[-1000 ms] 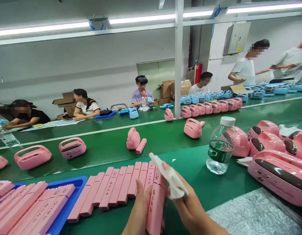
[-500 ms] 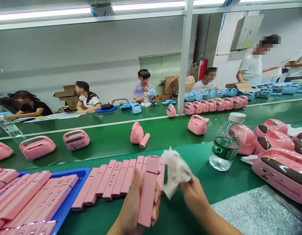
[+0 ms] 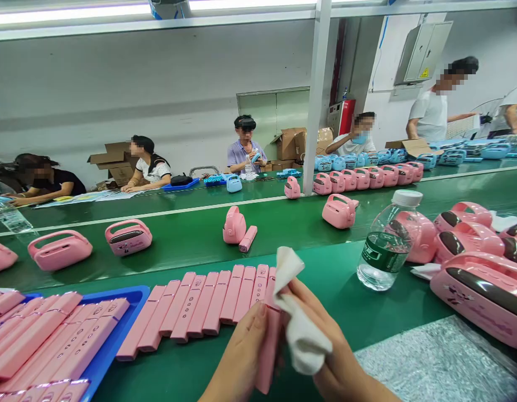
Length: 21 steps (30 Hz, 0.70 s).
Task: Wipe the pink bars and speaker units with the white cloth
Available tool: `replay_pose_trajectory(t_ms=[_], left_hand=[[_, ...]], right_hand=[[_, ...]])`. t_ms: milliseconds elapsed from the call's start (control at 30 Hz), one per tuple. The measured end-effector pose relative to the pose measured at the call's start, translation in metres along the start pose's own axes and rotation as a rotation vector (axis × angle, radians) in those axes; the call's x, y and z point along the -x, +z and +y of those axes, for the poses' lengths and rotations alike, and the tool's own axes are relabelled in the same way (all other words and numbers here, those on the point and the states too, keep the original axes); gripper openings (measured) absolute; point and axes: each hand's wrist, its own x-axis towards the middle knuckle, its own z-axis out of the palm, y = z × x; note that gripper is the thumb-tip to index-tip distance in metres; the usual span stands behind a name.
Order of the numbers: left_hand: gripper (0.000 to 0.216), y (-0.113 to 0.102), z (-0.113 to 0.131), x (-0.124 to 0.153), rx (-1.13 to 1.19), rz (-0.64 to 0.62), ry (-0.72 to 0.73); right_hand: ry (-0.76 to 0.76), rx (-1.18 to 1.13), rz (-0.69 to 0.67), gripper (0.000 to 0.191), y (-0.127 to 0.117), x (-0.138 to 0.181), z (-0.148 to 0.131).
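Observation:
My left hand (image 3: pixel 245 349) is wrapped round a long, flat-sided pink stick-shaped unit (image 3: pixel 268 352), tilted and seen along its narrow side. My right hand (image 3: pixel 331 346) grips a crumpled white cloth (image 3: pixel 302 335), which is up against the unit's upper right side. Part of the cloth sticks up above my fingers. Just beyond my left hand, a row of similar pink units (image 3: pixel 195 310) lies side by side on the green surface; some show small round buttons. More of them fill a blue tray (image 3: pixel 137 296) at the left.
A water bottle (image 3: pixel 386 245) stands right of my hands, beside several pink handled cases (image 3: pixel 480 296). A grey speckled sheet (image 3: pixel 446 357) lies at the lower right. Beyond, a green conveyor belt (image 3: pixel 191 234) carries more pink cases. Several people sit or stand along the far side with blue cases.
The cloth in my right hand has come left onto the pink unit. My left hand has turned the unit, from its broad face to its narrow side, and shifted slightly right.

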Motion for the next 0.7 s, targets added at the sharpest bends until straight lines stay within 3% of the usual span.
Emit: replay_pose_trajectory(t_ms=[100, 167, 233, 367, 433, 600, 700], left_hand=[[0.053, -0.002, 0.001, -0.002, 0.043, -0.015, -0.002], [0.061, -0.003, 0.003, 0.000, 0.059, -0.028, -0.047], [0.061, -0.004, 0.004, 0.001, 0.063, -0.041, -0.092], [0.054, -0.003, 0.004, 0.004, 0.025, -0.086, -0.179], [0.055, -0.001, 0.004, 0.004, -0.002, -0.114, -0.208], [0.053, 0.001, 0.005, 0.001, -0.008, 0.019, -0.155], [0.047, 0.002, 0.000, -0.001, 0.007, 0.086, -0.154]], right_hand=[[-0.416, 0.306, -0.233, 0.041, -0.004, -0.007, -0.006], [-0.520, 0.335, -0.374, 0.033, -0.005, -0.010, -0.007], [-0.417, 0.228, -0.369, 0.036, -0.005, -0.010, -0.003], [0.182, -0.124, 0.113, 0.039, -0.007, -0.008, 0.019], [0.342, -0.169, 0.242, 0.045, -0.008, -0.008, 0.026], [0.437, -0.203, 0.252, 0.046, -0.006, -0.008, 0.018], [0.283, -0.130, 0.071, 0.037, -0.005, -0.007, 0.004]])
